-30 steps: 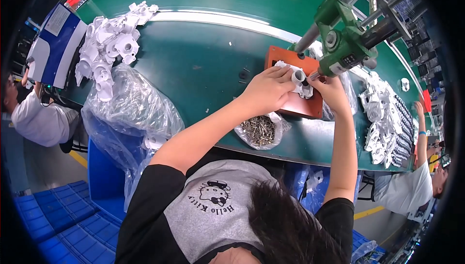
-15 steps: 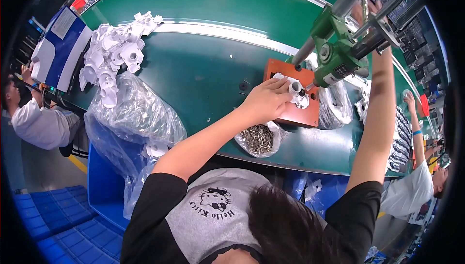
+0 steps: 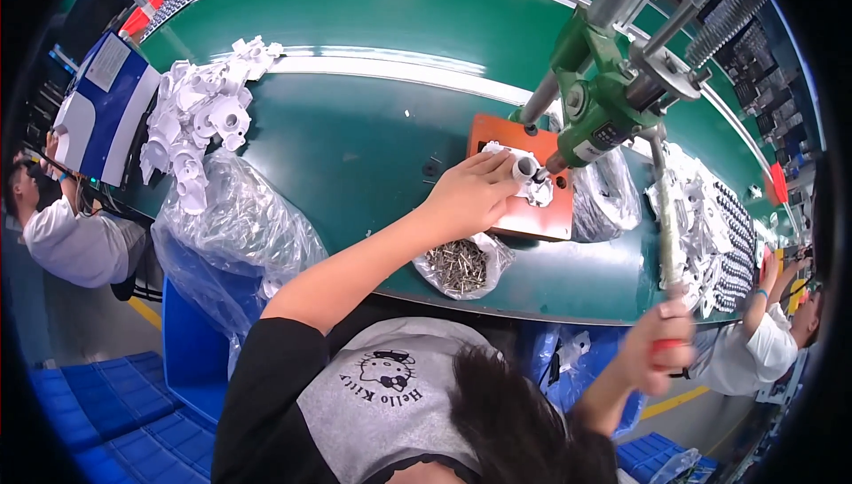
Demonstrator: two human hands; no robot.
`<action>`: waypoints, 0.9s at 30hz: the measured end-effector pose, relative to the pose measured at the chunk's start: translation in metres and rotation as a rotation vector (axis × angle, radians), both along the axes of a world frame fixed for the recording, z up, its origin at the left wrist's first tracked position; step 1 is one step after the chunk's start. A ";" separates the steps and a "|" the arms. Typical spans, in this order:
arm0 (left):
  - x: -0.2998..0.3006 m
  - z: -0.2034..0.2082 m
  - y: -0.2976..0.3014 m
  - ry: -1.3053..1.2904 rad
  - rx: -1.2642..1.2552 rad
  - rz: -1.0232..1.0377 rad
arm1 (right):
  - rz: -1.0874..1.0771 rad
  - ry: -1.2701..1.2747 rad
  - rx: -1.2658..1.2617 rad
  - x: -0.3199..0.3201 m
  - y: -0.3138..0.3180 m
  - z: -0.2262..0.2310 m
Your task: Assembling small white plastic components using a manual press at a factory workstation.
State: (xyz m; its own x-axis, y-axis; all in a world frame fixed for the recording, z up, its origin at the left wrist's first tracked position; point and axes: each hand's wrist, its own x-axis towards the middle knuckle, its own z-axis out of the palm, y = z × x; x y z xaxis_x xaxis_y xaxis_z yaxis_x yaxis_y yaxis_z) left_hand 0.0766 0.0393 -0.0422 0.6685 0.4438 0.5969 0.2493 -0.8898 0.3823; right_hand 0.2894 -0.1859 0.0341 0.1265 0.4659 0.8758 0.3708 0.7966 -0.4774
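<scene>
My left hand (image 3: 475, 191) lies over a white plastic part (image 3: 525, 170) with a round tube, holding it on the orange-red block (image 3: 561, 218) of a hand press. The fingers rest across the part's left side. Close beside the tube, the tip of the press's ram (image 3: 556, 163) meets a small dark piece; whether they touch is hard to tell. My right hand (image 3: 657, 346) is closed round the lower end of the long press lever (image 3: 667, 236), near the table's front edge, slightly smeared by motion. The green press head (image 3: 603, 120) stands over the block.
An open plastic bag of metal pins or screws (image 3: 461, 267) lies before the block. White parts are heaped at left (image 3: 200, 116) and right (image 3: 697, 209). A clear bag (image 3: 240, 218) hangs over a blue bin (image 3: 191, 351). Co-workers sit at both sides.
My right hand has swung the lever down from the upper right toward the front edge. The ram has come down closer to the part. My left hand stays on the part.
</scene>
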 end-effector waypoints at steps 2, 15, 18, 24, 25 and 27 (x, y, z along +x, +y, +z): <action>0.003 0.002 0.000 0.026 0.000 -0.022 | -0.281 0.197 -0.066 -0.035 -0.012 -0.027; 0.001 -0.002 -0.002 0.057 0.031 -0.031 | -0.303 0.028 -0.038 -0.021 -0.007 -0.023; 0.000 0.003 0.002 0.011 -0.014 -0.003 | -0.193 -0.262 -0.097 0.007 -0.005 0.015; 0.012 -0.006 0.018 0.035 0.011 0.115 | -0.239 0.151 -0.008 0.017 0.161 0.130; 0.016 0.001 0.020 0.031 0.018 0.100 | -0.074 0.303 -0.117 0.029 0.190 0.138; 0.021 0.016 0.025 0.157 -0.128 -0.051 | -0.157 0.463 -0.372 0.034 0.231 0.133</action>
